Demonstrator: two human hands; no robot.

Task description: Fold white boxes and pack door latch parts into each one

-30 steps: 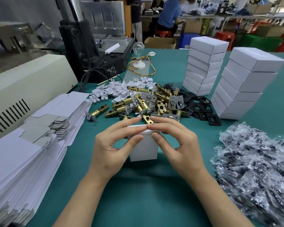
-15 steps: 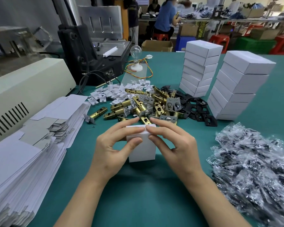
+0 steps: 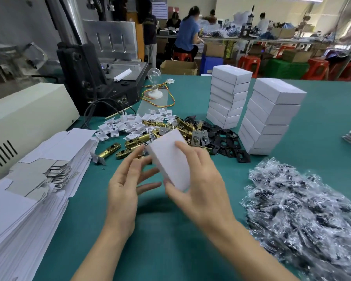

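Head view showed me the white box (image 3: 169, 161) lifted off the green table (image 3: 170, 250) and tilted, in front of the pile of brass latch parts (image 3: 138, 139). The right hand (image 3: 199, 185) gripped it, thumb at the near lower corner and fingers laid over the upper face. The left hand (image 3: 124, 185) hung loose just beside the box's left edge, fingers spread and holding nothing. I could not tell whether a fingertip brushed the card, since both hands were smeared by motion.

I judged the box to be thin card: light in itself and stiff along its creases, but easy to dent on the broad faces. If latch parts were inside, the weight would shift when the box tipped. I reckoned the safest hold was across the narrow sides near the corners, where folded edges take a squeeze. The end flaps I would have avoided, as they might pop open.

The box's far end and underside were hidden from me, so I could not see whether the flaps were tucked or whether anything was packed inside. The right palm covered the lower right corner. What lay in the clear bags (image 3: 304, 209) on the right read only as dark shapes.
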